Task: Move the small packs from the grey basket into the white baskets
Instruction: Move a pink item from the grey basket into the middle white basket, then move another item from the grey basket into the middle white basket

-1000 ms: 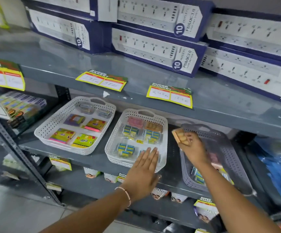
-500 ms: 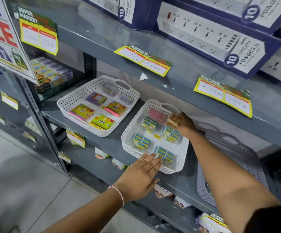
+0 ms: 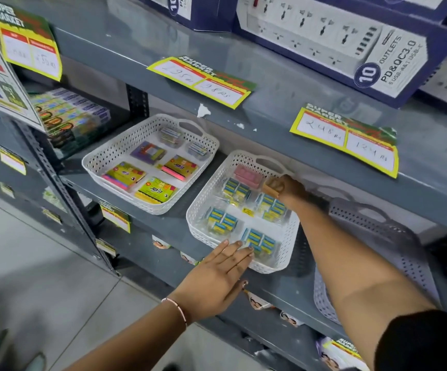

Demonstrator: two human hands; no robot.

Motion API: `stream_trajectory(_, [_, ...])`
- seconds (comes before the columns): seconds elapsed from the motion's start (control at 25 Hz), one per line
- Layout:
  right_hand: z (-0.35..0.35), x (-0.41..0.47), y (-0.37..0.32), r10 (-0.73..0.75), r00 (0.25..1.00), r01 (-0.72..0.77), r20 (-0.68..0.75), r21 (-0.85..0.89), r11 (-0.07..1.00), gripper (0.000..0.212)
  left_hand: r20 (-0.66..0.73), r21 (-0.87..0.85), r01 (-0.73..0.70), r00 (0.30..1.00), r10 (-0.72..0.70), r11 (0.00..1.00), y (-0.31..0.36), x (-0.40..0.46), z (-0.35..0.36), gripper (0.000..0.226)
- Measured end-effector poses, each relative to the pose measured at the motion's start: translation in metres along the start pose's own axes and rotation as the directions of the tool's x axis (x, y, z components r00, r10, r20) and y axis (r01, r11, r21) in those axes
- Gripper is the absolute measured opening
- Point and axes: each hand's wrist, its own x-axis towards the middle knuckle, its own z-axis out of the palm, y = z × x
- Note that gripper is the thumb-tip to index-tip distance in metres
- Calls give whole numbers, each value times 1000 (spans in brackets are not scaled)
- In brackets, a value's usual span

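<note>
Two white baskets stand on the middle shelf: the left white basket (image 3: 101,163) holds yellow and purple packs, the right white basket (image 3: 203,207) holds blue packs and a pink pack (image 3: 247,175). My right hand (image 3: 290,188) reaches into the far right corner of the right white basket, fingers closed on a tan pack (image 3: 270,189) next to the pink one. My left hand (image 3: 221,274) lies flat with fingers apart on the front rim of that basket. The grey basket (image 3: 388,236) sits to the right, mostly hidden behind my right arm.
The grey shelf above (image 3: 270,113) overhangs the baskets and carries yellow price tags (image 3: 345,137) and blue power-strip boxes (image 3: 350,41). A slotted upright post (image 3: 64,199) stands left. Stacked colourful boxes (image 3: 69,113) fill the neighbouring bay. More goods lie on the shelf below.
My right hand carried the tan pack from over the grey basket leftwards to the back right corner of the right white basket. My left hand stayed on that basket's front rim. The view turned left.
</note>
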Motion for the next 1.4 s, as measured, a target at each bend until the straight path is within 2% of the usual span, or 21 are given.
stream_trajectory(0.16, [-3, -7, 1, -25, 1000, 25, 7, -19, 1000, 31, 4, -11, 18, 1000, -18, 1000, 2, -1, 0, 55])
stream_trajectory(0.36, [-6, -9, 6, -63, 997, 64, 36, -16, 998, 9, 19, 58, 30, 999, -31, 998, 5, -2, -2, 57])
stream_trajectory(0.44, [-12, -15, 4, -97, 995, 96, 18, 4, 995, 11, 38, 72, 57, 997, -60, 996, 12, -2, -3, 61])
stream_trajectory(0.52, [-25, -28, 14, -99, 995, 98, 1, 136, 986, 20, 57, 55, 40, 997, -43, 998, 28, 4, -3, 65])
stream_trajectory(0.6, [-41, -51, 35, -75, 994, 92, -83, 222, 971, 35, 70, 23, -27, 997, 25, 999, 53, 15, 1, 67])
stream_trajectory(0.68, [-53, -83, 76, -83, 974, 139, -213, 266, 954, 40, 84, -13, -130, 988, 130, 991, 81, 33, 6, 69])
stream_trajectory(0.76, [-61, -122, 122, -16, 973, 80, -229, 275, 958, 41, 88, -48, -239, 966, 242, 970, 111, 53, 15, 68])
stream_trajectory(0.88, [-60, -169, 183, 185, 953, -107, -239, 305, 946, 40, 111, -66, -351, 928, 357, 934, 152, 75, 29, 68])
stream_trajectory(1.0, [-60, -194, 228, 399, 857, -263, -326, 390, 882, 29, 144, -53, -420, 895, 423, 906, 188, 86, 46, 69])
stream_trajectory(1.08, [-61, -199, 242, 484, 816, -334, -315, 427, 840, 30, 159, -70, -425, 888, 430, 903, 205, 88, 56, 70])
stream_trajectory(1.2, [-51, -188, 249, 515, 823, -406, -239, 386, 828, 39, 171, -54, -380, 908, 384, 923, 215, 86, 59, 72])
stream_trajectory(1.4, [-37, -171, 249, 505, 836, -431, -216, 313, 846, 47, 173, -59, -377, 908, 381, 924, 215, 86, 57, 71])
